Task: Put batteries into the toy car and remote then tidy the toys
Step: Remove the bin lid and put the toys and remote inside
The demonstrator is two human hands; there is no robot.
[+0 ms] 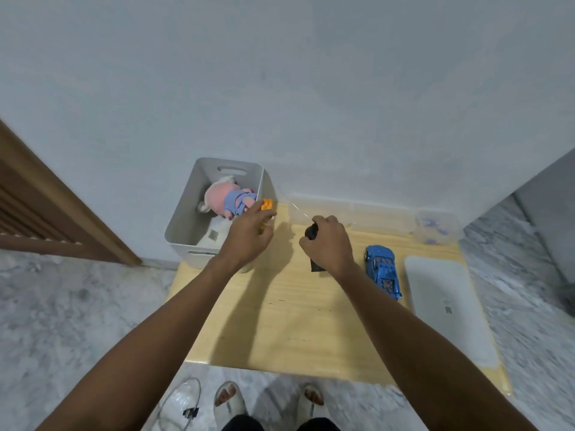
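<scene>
My left hand (249, 233) holds an orange toy block (267, 205) at the right rim of the grey storage bin (186, 219). A pink plush doll in blue clothes (228, 199) lies inside the bin. My right hand (328, 242) is closed around the black remote (312, 233), whose lower end sticks out under my wrist above the wooden table (289, 321). The blue toy car (382, 270) rests on the table just right of my right hand, apart from it.
A clear plastic box (351, 213) stands at the table's back edge by the wall. A small clear container with blue pieces (435, 228) sits at the back right. A white lid (448, 306) lies on the right side. Marble floor surrounds the table; my feet are below.
</scene>
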